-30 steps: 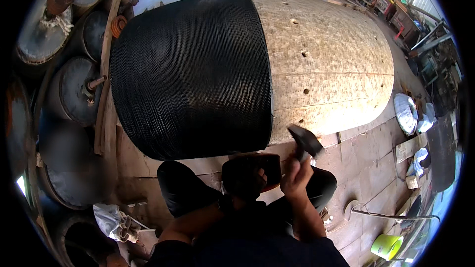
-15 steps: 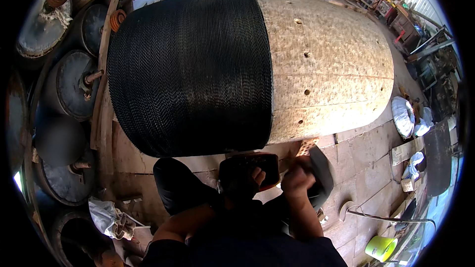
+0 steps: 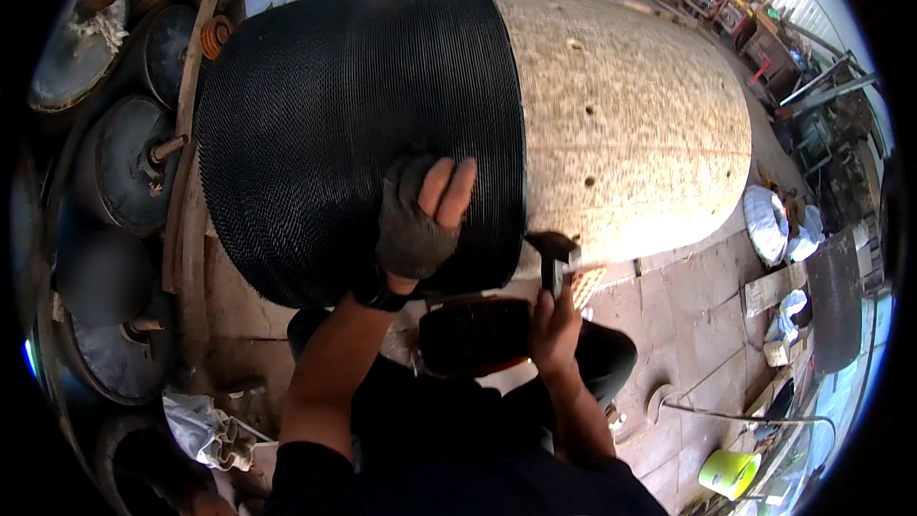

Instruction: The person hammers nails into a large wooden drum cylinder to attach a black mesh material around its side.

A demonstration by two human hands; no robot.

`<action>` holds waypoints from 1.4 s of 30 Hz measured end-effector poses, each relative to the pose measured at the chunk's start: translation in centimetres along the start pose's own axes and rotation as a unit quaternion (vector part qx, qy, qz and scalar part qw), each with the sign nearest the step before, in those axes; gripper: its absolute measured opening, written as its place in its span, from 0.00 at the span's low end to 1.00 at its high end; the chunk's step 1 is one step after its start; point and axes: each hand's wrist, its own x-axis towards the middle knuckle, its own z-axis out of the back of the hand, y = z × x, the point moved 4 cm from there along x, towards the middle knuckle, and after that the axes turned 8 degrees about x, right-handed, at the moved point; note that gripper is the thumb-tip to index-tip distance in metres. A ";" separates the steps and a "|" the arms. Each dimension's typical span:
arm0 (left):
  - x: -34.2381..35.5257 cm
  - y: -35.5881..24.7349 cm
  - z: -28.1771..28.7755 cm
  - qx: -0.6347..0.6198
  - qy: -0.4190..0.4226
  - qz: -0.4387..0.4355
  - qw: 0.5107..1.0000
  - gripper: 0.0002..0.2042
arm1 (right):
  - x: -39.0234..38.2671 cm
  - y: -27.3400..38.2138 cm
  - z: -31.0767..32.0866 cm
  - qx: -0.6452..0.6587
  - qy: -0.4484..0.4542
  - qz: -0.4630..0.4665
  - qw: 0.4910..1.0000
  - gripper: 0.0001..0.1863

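A large wooden drum (image 3: 630,115) lies across in front of me. Its left part is covered by a black band of dense spiky teeth (image 3: 344,86). My left hand (image 3: 420,215), in a dark glove with two bare fingertips showing, is over the black band near its right edge. Those fingers are curled, and whatever they pinch is hidden or too small to make out. In my right hand (image 3: 556,330) is a hammer (image 3: 554,253), gripped by the handle, its head up beside the drum's lower side. Between my knees sits a dark box with a reddish rim (image 3: 475,336).
Several round drums with shafts (image 3: 134,167) stand along the left behind wooden beams (image 3: 191,182). To the right are a white wrapped coil (image 3: 765,225), a bent metal rod (image 3: 745,413) and a yellow-green bucket (image 3: 729,473). Machinery and clutter line the far right.
My left hand has gone from the dark box up onto the black band. My right hand has shifted slightly, and the hammer, blurred before, now shows clearly. The drum's holes have shifted upward.
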 end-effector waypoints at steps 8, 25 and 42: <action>0.2 -0.2 -0.4 -0.016 0.025 -0.016 0.999 0.23 | 0.8 2.4 1.2 -0.071 -0.064 0.152 0.984 0.12; 0.3 -0.1 -0.8 -0.001 -0.001 -0.008 1.000 0.20 | -0.6 2.3 1.9 0.154 -0.055 0.030 0.986 0.09; 0.4 0.1 -1.0 0.021 0.050 0.018 0.998 0.20 | 2.0 0.5 -0.4 0.001 -0.020 0.007 1.000 0.08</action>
